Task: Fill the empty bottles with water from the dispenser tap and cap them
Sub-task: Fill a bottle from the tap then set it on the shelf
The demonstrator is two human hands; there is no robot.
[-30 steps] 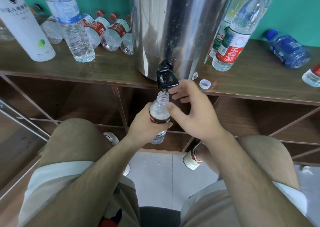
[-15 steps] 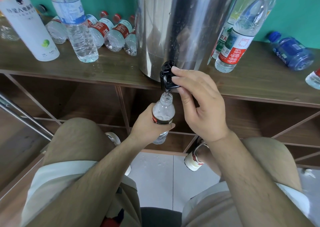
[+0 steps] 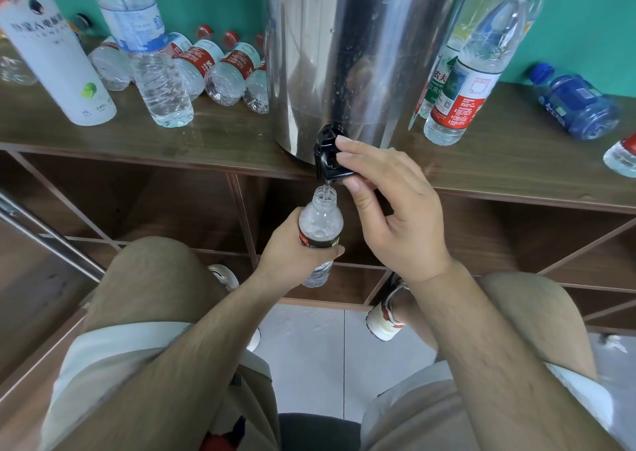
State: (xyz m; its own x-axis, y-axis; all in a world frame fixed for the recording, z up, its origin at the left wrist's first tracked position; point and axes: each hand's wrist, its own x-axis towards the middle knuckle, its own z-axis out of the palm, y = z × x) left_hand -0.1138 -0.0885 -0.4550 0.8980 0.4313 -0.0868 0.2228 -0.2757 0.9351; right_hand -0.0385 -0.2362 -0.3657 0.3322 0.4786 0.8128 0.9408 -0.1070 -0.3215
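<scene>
A steel water dispenser stands on the wooden shelf top, its black tap hanging over the front edge. My left hand grips a small uncapped clear bottle with a dark red label, its mouth right under the spout. A thin stream of water runs into the mouth. My right hand pinches the tap lever between thumb and fingers.
Several capped red-label bottles lie at the back left beside a tall clear bottle and a white bottle. Right of the dispenser stand tall bottles; a blue bottle lies further right. Open cubbies sit below.
My right hand rose from beside the bottle to the tap and took hold of its lever. Water now flows into the bottle. The left hand keeps the bottle under the spout.
</scene>
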